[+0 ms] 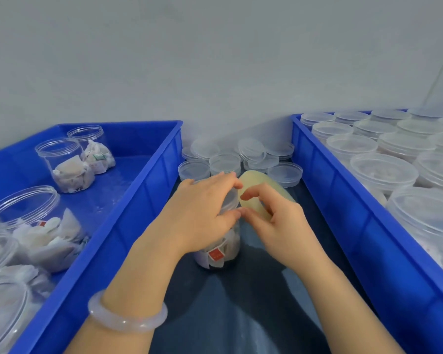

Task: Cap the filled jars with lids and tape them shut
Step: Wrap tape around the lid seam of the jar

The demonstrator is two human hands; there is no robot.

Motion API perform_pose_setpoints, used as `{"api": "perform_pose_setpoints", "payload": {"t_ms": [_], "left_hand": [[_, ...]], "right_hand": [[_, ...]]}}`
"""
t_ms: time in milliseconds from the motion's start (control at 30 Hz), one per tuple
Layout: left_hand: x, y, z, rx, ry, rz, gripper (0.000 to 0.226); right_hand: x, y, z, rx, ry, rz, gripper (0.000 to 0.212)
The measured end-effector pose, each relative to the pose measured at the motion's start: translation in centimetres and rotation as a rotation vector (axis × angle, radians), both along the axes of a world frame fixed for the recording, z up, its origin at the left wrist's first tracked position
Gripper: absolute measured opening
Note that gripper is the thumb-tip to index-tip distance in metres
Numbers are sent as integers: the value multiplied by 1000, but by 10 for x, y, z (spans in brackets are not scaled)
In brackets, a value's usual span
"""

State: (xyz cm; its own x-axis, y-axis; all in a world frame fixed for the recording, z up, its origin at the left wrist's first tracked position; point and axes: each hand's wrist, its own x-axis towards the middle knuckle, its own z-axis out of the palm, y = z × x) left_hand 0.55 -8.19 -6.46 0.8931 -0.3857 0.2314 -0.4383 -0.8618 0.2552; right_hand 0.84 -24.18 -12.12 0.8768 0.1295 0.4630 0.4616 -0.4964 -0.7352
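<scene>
A clear filled jar (pixel 219 254) with white sachets inside stands on the dark table between two blue crates. My left hand (pixel 202 213) grips its top, fingers curled over the clear lid (pixel 232 198). Right beside it, my right hand (pixel 279 221) holds a pale yellowish roll of tape (pixel 256 182), thumb and forefinger pinching near the jar's lid edge. Loose clear lids (pixel 225 162) lie in a heap behind the jar.
A blue crate (pixel 143 185) on the left holds open jars (pixel 69 167) filled with sachets. Another blue crate (pixel 343 205) on the right is packed with capped jars (pixel 384 172). A grey wall stands close behind.
</scene>
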Motion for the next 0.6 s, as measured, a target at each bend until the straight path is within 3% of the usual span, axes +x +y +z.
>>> {"api": "perform_pose_setpoints", "payload": {"t_ms": [100,233,400,600], "left_hand": [[10,4,-7,80,-36,23,60],[32,-4,-9,215,-44,58,58],[46,-21,-12,188,-186,80,45],[50,-24,-22,149,-210,102,47]], "right_hand": [[2,7,3,-25,-51,-37,11],[13,9,9,-115,-24,-98,10],[17,8,15,-247,-48,-169,16],[9,7,20,-355,-60,-212,14]]}}
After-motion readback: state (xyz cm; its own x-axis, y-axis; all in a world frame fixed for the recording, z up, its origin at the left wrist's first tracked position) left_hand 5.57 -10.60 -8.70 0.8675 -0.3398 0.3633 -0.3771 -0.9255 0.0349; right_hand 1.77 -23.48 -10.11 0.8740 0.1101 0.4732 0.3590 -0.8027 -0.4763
